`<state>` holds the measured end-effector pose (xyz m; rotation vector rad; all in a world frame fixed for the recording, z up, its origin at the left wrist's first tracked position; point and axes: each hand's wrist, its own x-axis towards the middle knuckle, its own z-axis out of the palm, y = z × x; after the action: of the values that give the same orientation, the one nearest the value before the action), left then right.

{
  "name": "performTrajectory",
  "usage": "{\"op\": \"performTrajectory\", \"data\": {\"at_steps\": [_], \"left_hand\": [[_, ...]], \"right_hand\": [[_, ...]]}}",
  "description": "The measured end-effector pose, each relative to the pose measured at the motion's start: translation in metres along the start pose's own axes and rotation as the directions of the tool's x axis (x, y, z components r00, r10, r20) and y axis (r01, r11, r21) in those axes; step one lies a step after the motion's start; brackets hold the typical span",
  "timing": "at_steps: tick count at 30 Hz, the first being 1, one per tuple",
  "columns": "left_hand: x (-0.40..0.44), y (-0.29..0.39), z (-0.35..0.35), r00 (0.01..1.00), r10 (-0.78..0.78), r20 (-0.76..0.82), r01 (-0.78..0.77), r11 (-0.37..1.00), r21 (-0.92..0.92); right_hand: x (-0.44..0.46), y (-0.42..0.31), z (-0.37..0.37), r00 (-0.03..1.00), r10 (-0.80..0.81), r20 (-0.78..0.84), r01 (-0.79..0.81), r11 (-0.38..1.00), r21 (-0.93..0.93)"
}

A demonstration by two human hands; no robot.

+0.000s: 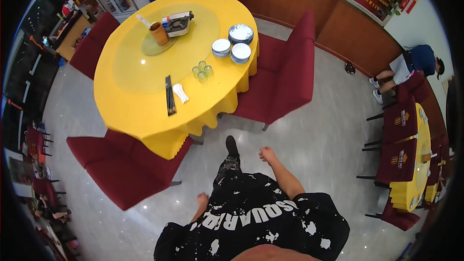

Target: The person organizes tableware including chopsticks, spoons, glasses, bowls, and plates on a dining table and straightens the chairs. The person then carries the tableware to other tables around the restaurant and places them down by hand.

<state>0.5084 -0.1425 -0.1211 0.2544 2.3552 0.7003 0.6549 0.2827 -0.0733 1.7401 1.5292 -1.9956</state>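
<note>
My right hand (267, 154) hangs over the grey floor in front of my body, its fingers curled, and touches nothing. Low at my left side, my left hand (202, 199) is partly hidden and too small to read. Ahead stands a round table with a yellow cloth (140, 111). On it lie black chopsticks (170, 95) beside white spoons (181, 93). Green glasses (202, 70) stand near stacks of bowls (221, 47) and plates (240, 34). Farther back are a portable stove (178, 23) and a brown holder (158, 34) on the glass turntable (125, 70).
Dark red chairs (290, 75) surround the table, one at the near left (125, 164). Another person (411, 65) bends by the right wall. A second yellow table (401, 195) with chairs stands at right. Shoes (349, 68) lie by the wall.
</note>
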Motion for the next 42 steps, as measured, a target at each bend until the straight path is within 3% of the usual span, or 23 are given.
{"op": "performTrajectory", "data": {"at_steps": [1, 2, 3, 6, 8, 13, 17, 21, 22, 26, 27, 30, 32, 33, 36, 42], "left_hand": [[0.039, 0.019, -0.004, 0.978, 0.159, -0.138, -0.148, 0.985, 0.087], [0.075, 0.037, -0.005, 0.877, 0.363, -0.315, -0.297, 0.925, 0.238], [0.107, 0.114, -0.020, 0.990, -0.118, -0.074, 0.056, 0.826, -0.561], [0.177, 0.334, -0.095, 0.944, 0.304, -0.125, -0.318, 0.748, -0.582], [0.242, 0.423, -0.105, 0.891, 0.432, -0.137, -0.431, 0.716, -0.549], [0.367, 0.562, -0.098, 0.958, 0.285, 0.044, -0.204, 0.778, -0.594], [0.407, 0.619, -0.084, 0.967, 0.069, 0.245, 0.128, 0.701, -0.701], [0.429, 0.666, -0.082, 0.933, -0.082, 0.350, 0.336, 0.545, -0.768], [0.431, 0.671, -0.080, 0.919, -0.106, 0.379, 0.377, 0.516, -0.769], [0.433, 0.688, -0.075, 0.909, -0.129, 0.396, 0.415, 0.360, -0.836], [0.432, 0.686, -0.069, 0.910, -0.132, 0.394, 0.414, 0.354, -0.839], [0.424, 0.700, -0.073, 0.923, -0.159, 0.350, 0.384, 0.314, -0.868], [0.416, 0.692, -0.063, 0.919, -0.140, 0.368, 0.381, 0.081, -0.921], [0.415, 0.684, -0.061, 0.949, -0.101, 0.300, 0.305, 0.045, -0.951], [0.387, 0.655, -0.075, 0.992, -0.060, 0.115, 0.118, 0.064, -0.991], [0.265, 0.604, -0.129, 0.957, -0.210, 0.200, 0.203, -0.009, -0.979]], "right_hand": [[0.016, -0.032, 0.003, 1.000, 0.010, 0.028, -0.011, 1.000, 0.027], [0.030, -0.056, 0.004, 0.998, 0.031, 0.057, -0.034, 0.999, 0.038], [0.036, -0.068, 0.002, 0.994, 0.063, 0.091, -0.067, 0.997, 0.044], [0.076, -0.152, 0.001, 0.998, 0.037, 0.043, -0.041, 0.995, 0.095], [0.088, -0.222, 0.007, 0.999, -0.035, 0.002, 0.034, 0.980, 0.197], [0.143, -0.381, 0.015, 0.962, -0.215, -0.167, 0.266, 0.874, 0.407], [0.204, -0.471, 0.018, 0.923, -0.289, -0.253, 0.374, 0.827, 0.419], [0.264, -0.511, 0.022, 0.934, -0.318, -0.163, 0.357, 0.819, 0.450], [0.270, -0.521, 0.021, 0.957, -0.264, -0.116, 0.288, 0.845, 0.451], [0.261, -0.547, 0.014, 0.995, -0.094, 0.028, 0.079, 0.938, 0.337], [0.259, -0.556, 0.014, 0.995, -0.085, 0.044, 0.069, 0.956, 0.286], [0.262, -0.557, 0.021, 0.992, -0.111, 0.060, 0.081, 0.925, 0.371], [0.258, -0.551, 0.027, 0.980, -0.131, 0.153, 0.063, 0.920, 0.388], [0.252, -0.548, 0.031, 0.969, -0.145, 0.200, 0.057, 0.919, 0.390], [0.225, -0.531, 0.040, 0.938, -0.172, 0.303, 0.057, 0.934, 0.352], [0.162, -0.466, 0.079, 0.899, -0.110, 0.425, 0.039, 0.984, 0.172]]}}
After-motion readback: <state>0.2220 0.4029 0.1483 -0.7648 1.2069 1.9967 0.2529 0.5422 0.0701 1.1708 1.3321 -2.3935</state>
